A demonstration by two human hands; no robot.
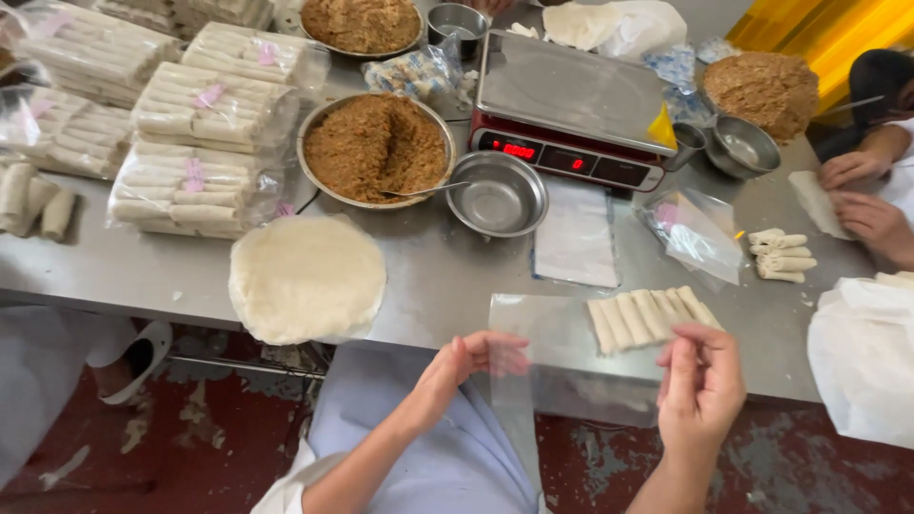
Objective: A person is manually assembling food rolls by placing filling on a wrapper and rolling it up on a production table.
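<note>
Hands: the left hand (473, 358) and the right hand (702, 381) are each pinching a side of the clear plastic bag (557, 366) at the lower middle | Rolls: the row of rolls (647, 317) is lying just above, on the steel table (447, 276) | Tip: the person is better off holding the bag mouth wide and level, so the rolls are sliding in flat.

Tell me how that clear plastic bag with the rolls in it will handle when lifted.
The clear bag is probably floppy: its edge droops between both hands. The rolls inside lie loose, so they may slide. It likely feels light.
</note>
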